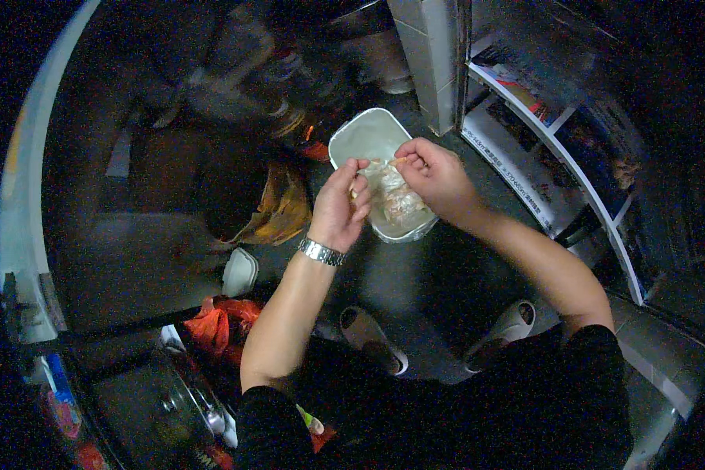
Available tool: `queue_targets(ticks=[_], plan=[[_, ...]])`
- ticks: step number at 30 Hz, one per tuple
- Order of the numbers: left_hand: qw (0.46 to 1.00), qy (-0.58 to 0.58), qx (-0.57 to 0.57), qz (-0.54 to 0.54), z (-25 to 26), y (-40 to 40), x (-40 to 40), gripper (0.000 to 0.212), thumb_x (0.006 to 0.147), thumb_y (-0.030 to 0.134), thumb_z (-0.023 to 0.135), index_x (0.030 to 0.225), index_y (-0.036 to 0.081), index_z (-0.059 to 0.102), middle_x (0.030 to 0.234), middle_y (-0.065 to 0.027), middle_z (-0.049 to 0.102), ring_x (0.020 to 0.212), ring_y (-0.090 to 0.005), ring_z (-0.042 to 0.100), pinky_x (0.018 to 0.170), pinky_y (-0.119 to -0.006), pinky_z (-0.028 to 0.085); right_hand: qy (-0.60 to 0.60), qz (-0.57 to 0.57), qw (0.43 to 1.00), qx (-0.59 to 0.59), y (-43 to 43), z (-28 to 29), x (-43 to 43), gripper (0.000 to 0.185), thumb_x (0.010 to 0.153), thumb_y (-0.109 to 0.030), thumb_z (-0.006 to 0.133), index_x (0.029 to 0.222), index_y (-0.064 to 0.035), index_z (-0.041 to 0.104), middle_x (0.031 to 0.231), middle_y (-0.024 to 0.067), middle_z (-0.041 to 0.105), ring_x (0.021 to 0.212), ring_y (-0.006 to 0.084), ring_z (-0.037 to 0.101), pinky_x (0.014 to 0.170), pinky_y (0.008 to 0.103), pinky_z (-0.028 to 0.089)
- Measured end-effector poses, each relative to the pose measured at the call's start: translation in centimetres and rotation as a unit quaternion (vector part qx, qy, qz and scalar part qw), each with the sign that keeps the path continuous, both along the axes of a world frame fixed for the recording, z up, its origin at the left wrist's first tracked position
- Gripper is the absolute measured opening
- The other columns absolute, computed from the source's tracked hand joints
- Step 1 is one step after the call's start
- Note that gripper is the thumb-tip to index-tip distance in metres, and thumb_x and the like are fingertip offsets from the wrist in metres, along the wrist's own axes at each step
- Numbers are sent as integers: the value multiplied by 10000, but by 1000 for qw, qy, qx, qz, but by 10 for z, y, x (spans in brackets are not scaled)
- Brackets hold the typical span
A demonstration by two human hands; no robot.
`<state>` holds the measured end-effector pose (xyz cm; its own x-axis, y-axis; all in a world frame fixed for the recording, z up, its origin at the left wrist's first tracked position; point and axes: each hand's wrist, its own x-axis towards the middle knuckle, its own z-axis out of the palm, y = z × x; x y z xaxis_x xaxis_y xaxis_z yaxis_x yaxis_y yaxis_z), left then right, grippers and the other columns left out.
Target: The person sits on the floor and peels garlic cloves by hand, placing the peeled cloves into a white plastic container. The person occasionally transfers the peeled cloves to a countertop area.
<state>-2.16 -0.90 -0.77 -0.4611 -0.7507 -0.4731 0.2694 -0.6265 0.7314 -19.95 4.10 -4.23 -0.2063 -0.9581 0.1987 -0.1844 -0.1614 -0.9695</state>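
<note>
My left hand (343,202), with a metal-band wristwatch (322,252) at its wrist, is above a white plastic bin (369,126). My right hand (432,176) is over the bin's right rim. Between my two hands hangs a clear plastic bag (402,197) with some pale and brownish contents that I cannot make out. The fingertips of both hands pinch its upper edge. The bag is over the bin's opening, and the bin stands on the dark floor.
A white shelf (564,150) with printed writing stands at the right, beside a tiled wall corner (432,64). Left of the bin lies brown cardboard or paper (282,211). A white container (240,271) and red plastic bags (220,323) are lower left. Light slippers (364,329) are on my feet.
</note>
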Motion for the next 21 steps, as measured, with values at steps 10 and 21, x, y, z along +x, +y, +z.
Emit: queue_targets(ticks=[10, 21], plan=[[749, -343, -564, -56, -8, 7, -9, 240, 853, 144, 625, 1080, 72, 591, 790, -23, 614, 578, -125, 546, 530, -256, 449, 50, 37, 998, 29, 2, 10, -3, 167, 824, -146, 659, 892, 1, 621, 747, 71, 653, 662, 98, 609, 617, 252, 499], [557, -455, -684, -123, 1, 13, -7, 163, 853, 170, 602, 985, 79, 576, 832, -128, 631, 680, -304, 626, 571, -376, 498, -30, 101, 992, 65, 5, 10, 3, 172, 858, -157, 608, 871, 13, 625, 750, 44, 655, 630, 95, 592, 579, 247, 486]])
